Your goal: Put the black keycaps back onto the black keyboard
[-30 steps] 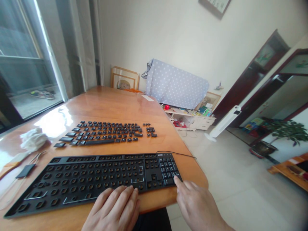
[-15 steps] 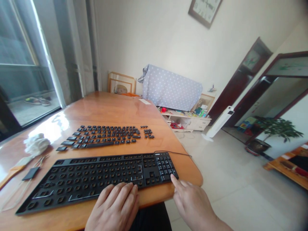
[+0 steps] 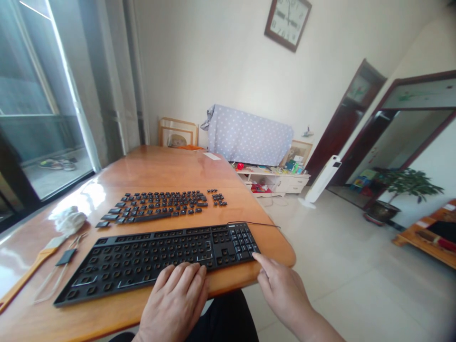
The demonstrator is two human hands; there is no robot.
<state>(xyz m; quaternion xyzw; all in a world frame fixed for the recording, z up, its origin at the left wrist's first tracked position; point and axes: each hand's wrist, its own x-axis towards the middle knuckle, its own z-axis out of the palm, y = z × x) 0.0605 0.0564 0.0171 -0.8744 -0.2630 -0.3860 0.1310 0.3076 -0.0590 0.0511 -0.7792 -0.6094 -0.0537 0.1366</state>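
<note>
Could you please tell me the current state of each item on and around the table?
Black computer keyboard: most keycaps off, number pad caps on.
Loose black keycaps: laid out in rows on the wooden table.
Left hand: flat on the keyboard's front edge.
Right hand: index fingertip at the keyboard's right corner.

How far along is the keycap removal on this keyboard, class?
Done: most keycaps lie in rows on the table. In hand: left hand rests on the keyboard; right hand touches its numpad corner. Left: the numpad's caps remain on.
</note>
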